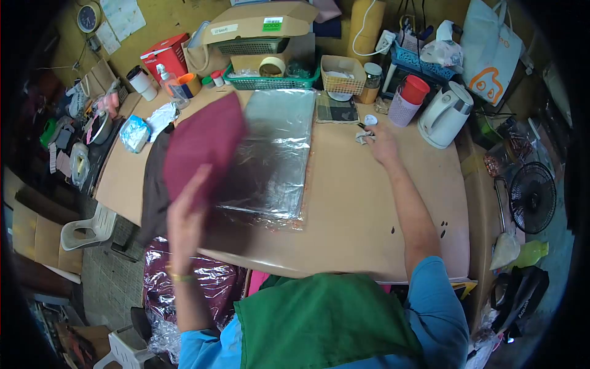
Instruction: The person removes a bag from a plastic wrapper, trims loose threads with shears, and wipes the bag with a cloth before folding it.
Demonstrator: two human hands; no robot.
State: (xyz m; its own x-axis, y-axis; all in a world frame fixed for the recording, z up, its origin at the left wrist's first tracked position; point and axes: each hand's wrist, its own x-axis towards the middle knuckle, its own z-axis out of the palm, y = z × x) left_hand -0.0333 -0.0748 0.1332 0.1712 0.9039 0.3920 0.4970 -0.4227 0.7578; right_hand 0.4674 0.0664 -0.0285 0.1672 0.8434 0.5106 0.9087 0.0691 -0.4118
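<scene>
My left hand (187, 224), smeared by motion, grips the lower edge of a folded maroon cloth (206, 144). This cloth is raised above the tabletop, tilted, left of a stack of clear plastic bags (276, 141). Beneath and behind it, a dark cloth (158, 184) hangs over the front left table edge. On the far right of the table my right hand (382, 144) has its fingers closed at a small crumpled grey rag (364, 137). A small dark object (362, 125) shows at the fingertips, too small to name.
Along the back stand a green basket (270, 82) with a cardboard box (261, 24), a woven basket (343, 75) and a glass jar (370, 83). A white kettle (445, 115) stands at right. A blue-white packet (134, 134) lies at left. Maroon plastic-wrapped goods (184, 277) sit below the front edge.
</scene>
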